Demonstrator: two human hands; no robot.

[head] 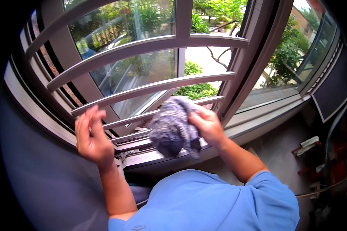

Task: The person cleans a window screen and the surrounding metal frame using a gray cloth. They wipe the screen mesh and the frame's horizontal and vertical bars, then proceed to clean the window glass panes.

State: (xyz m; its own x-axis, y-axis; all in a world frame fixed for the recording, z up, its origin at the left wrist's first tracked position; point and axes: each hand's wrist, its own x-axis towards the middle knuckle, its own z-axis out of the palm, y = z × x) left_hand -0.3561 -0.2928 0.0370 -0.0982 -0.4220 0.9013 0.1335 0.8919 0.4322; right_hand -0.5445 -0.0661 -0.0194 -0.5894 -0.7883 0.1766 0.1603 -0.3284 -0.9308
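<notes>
My right hand (206,124) grips a grey, fuzzy cloth (170,124) by its right side. The cloth hangs bunched in front of the lower window bars and is blurred. My left hand (92,138) is raised at the left with its fingers partly curled and apart, and nothing shows in it. It is close to the left end of a metal window bar (150,86); whether it touches the bar I cannot tell. Behind the bars, a framed glass window sash (133,72) is swung outward.
A windowsill (150,157) runs below the bars, with a fixed glass pane (283,57) to the right. A grey wall (46,173) stands close on the left. At far right are a dark panel (337,83) and a folded white cloth (308,145) on a reddish object.
</notes>
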